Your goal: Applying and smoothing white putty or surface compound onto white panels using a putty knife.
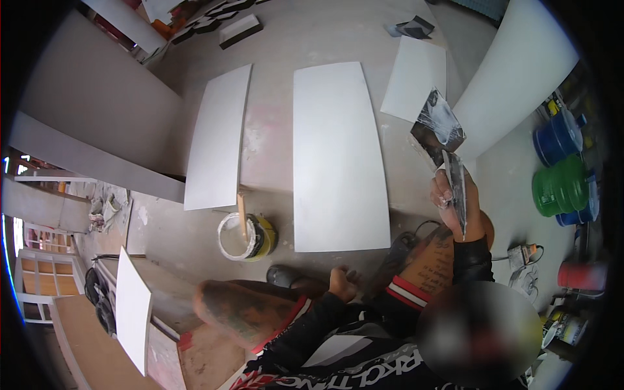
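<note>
My right hand (444,192) is closed around a flat metal trowel (459,198), its blade seen nearly edge-on. Just beyond the trowel stands a dark box-shaped block (442,123) with white paste smeared over its top. Low by my lap, my left hand (343,284) has its fingers curled in, and nothing shows in them. In front of me a large white panel (339,156) lies lengthwise. A narrower white panel (218,140) lies to its left. Between my legs and that panel is a bucket (253,238) of white paste, with a wooden stick (242,216) standing in it.
Another white panel (416,75) lies at the far right, with dark sheets (415,27) beyond it. Large white curved pieces flank the floor on both sides. Blue and green water jugs (560,185) line the right. A shallow white tray-like box (240,30) sits far back.
</note>
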Demonstrator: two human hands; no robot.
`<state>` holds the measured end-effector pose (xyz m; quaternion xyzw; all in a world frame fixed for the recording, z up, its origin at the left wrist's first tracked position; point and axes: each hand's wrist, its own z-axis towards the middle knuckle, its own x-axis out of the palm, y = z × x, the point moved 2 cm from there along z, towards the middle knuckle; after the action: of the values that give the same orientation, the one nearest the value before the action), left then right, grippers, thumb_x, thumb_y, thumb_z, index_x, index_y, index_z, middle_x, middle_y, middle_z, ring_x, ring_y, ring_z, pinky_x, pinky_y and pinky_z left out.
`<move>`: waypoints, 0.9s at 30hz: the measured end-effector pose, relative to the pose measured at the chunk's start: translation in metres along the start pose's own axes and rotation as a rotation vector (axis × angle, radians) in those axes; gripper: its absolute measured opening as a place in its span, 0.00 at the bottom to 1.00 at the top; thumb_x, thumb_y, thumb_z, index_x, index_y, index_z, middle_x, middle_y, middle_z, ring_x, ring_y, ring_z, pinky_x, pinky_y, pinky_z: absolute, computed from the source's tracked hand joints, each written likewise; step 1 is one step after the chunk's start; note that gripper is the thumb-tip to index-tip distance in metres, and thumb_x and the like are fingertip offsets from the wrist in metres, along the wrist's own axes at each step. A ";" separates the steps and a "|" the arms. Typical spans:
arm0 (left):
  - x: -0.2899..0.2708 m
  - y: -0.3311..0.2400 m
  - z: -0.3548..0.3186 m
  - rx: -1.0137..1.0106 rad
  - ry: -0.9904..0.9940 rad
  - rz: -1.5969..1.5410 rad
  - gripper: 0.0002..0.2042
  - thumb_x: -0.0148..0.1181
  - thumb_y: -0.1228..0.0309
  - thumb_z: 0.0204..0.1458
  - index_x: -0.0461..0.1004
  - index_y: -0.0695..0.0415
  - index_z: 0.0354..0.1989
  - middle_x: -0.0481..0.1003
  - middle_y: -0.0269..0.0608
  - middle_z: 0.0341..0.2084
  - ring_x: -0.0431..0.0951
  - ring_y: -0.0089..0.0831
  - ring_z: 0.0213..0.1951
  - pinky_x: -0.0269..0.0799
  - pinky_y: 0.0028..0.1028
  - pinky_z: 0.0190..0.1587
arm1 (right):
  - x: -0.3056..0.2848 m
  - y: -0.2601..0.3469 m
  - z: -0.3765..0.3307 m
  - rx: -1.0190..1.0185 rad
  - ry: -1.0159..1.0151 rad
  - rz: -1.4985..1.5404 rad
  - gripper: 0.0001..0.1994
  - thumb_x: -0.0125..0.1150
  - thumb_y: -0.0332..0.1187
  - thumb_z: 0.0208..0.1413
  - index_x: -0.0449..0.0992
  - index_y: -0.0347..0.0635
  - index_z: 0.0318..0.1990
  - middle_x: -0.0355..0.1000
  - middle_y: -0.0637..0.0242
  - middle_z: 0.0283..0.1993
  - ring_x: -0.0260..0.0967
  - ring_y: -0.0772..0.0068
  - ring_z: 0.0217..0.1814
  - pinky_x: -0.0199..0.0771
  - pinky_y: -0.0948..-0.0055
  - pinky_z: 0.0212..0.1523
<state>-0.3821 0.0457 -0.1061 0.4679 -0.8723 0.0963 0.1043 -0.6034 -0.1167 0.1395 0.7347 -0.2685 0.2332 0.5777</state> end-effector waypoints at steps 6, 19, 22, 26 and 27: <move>0.031 -0.016 0.040 0.105 0.324 -0.200 0.10 0.46 0.70 0.52 0.64 0.57 0.42 0.65 0.44 0.48 0.65 0.44 0.53 0.58 0.44 0.60 | -0.045 -0.015 0.012 0.017 0.053 -0.032 0.12 0.38 0.39 0.69 0.70 0.47 0.43 0.60 0.70 0.18 0.53 0.78 0.13 0.55 0.80 0.15; 0.044 -0.029 0.005 0.118 0.265 -0.383 0.16 0.44 0.69 0.46 0.64 0.58 0.44 0.64 0.47 0.54 0.60 0.48 0.60 0.44 0.51 0.69 | 0.002 -0.019 0.006 0.118 -0.013 -0.268 0.12 0.50 0.40 0.67 0.74 0.40 0.40 0.70 0.75 0.32 0.65 0.85 0.32 0.68 0.82 0.36; 0.045 -0.042 0.005 0.212 0.329 -0.417 0.12 0.45 0.69 0.45 0.63 0.57 0.39 0.65 0.49 0.53 0.61 0.49 0.60 0.46 0.52 0.68 | 0.002 -0.015 0.005 0.042 -0.004 -0.223 0.12 0.49 0.38 0.68 0.74 0.40 0.40 0.71 0.76 0.32 0.65 0.86 0.33 0.67 0.82 0.37; 0.067 -0.068 -0.003 0.334 0.387 -0.336 0.11 0.46 0.67 0.46 0.63 0.55 0.37 0.65 0.50 0.52 0.63 0.50 0.57 0.49 0.53 0.67 | 0.008 -0.014 0.007 0.002 -0.040 -0.324 0.11 0.48 0.41 0.67 0.72 0.46 0.38 0.66 0.78 0.23 0.59 0.88 0.20 0.59 0.84 0.20; 0.075 -0.078 -0.003 0.335 0.385 -0.329 0.11 0.46 0.67 0.46 0.63 0.55 0.37 0.65 0.50 0.52 0.63 0.50 0.57 0.49 0.53 0.67 | 0.007 -0.016 0.009 0.000 -0.050 -0.284 0.12 0.48 0.41 0.67 0.73 0.44 0.38 0.67 0.78 0.26 0.61 0.88 0.24 0.62 0.84 0.25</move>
<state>-0.3570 -0.0555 -0.0772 0.5869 -0.7209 0.3074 0.2032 -0.5873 -0.1230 0.1302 0.7709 -0.1759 0.1308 0.5981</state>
